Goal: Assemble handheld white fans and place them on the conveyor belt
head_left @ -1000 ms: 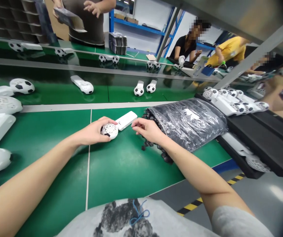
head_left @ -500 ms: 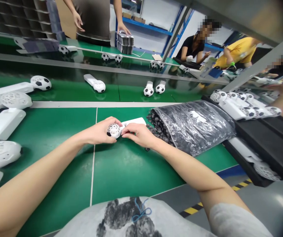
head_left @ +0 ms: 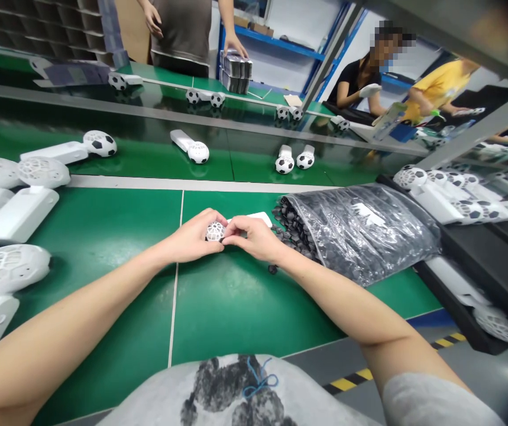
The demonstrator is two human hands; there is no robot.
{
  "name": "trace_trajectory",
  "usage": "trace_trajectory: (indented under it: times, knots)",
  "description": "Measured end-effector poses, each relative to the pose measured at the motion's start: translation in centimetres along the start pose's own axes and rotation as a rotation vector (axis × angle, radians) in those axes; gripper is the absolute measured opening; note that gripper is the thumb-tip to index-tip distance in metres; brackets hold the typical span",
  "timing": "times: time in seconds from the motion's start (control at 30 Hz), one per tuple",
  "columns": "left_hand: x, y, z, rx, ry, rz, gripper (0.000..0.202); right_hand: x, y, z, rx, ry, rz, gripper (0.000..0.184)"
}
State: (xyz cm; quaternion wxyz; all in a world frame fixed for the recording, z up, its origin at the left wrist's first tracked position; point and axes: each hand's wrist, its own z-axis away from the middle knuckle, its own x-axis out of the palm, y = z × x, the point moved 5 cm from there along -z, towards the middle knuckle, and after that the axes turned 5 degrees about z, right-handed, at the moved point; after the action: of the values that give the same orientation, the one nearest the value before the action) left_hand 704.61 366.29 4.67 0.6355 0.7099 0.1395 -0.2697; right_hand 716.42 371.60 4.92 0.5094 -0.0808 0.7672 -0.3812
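Note:
A white handheld fan with a round, football-patterned grille is between my hands, low over the green table. My left hand wraps its fingers and thumb around the fan's head from the left. At the head's right edge, my right hand is closed in a pinch; whatever is in its fingertips is too small to make out. The white handle sticks out behind the right hand, partly hidden. Just right of that hand, small black pieces spill from the mouth of a clear plastic bag.
More white fans are piled at the left. Several football-patterned fans lie on the green conveyor ahead. At right, fans rest on black trays. Across the line, a co-worker's hand touches a stack of packages.
The view has swung slightly, shifting most things rightward. My right fingers have closed in against the fan's head, whose grille now faces me more. My left hand keeps its hold.

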Motion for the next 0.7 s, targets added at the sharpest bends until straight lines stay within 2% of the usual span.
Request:
trace_trajectory:
  times: [0.23, 0.33, 0.43, 0.5, 0.57, 0.63, 0.67, 0.7]
  knots:
    - [0.0, 0.1, 0.6, 0.037, 0.012, 0.004, 0.032, 0.1, 0.0, 0.0, 0.002, -0.040, 0.018, 0.012]
    - [0.0, -0.4, 0.3, 0.043, 0.021, -0.009, 0.031, 0.1, 0.3, -0.5, 0.058, -0.059, 0.008, 0.014]
    - [0.3, -0.9, -0.5, 0.031, 0.086, -0.006, 0.030, -0.2, 1.0, -1.6, 0.099, -0.058, 0.016, 0.022]
    - [0.7, -0.4, -0.2, 0.014, 0.134, 0.003, 0.034, -0.6, 1.2, -1.8, 0.061, -0.005, 0.115, 0.031]
    - [1.0, 0.9, 1.5, 0.015, 0.177, -0.012, 0.045, -1.0, 1.0, -1.3, -0.075, 0.029, 0.284, 0.047]
    - [0.5, 2.9, 5.0, 0.086, 0.263, -0.091, 0.075, -0.5, 1.6, -0.9, -0.267, -0.095, 0.433, 0.065]
    - [0.1, 3.9, 7.7, 0.140, 0.337, -0.127, 0.084, -0.2, 2.2, -1.1, -0.348, -0.158, 0.502, 0.063]
    - [0.1, 4.7, 10.8, 0.184, 0.382, -0.137, 0.079, 0.0, 2.8, -1.6, -0.414, -0.170, 0.565, 0.054]
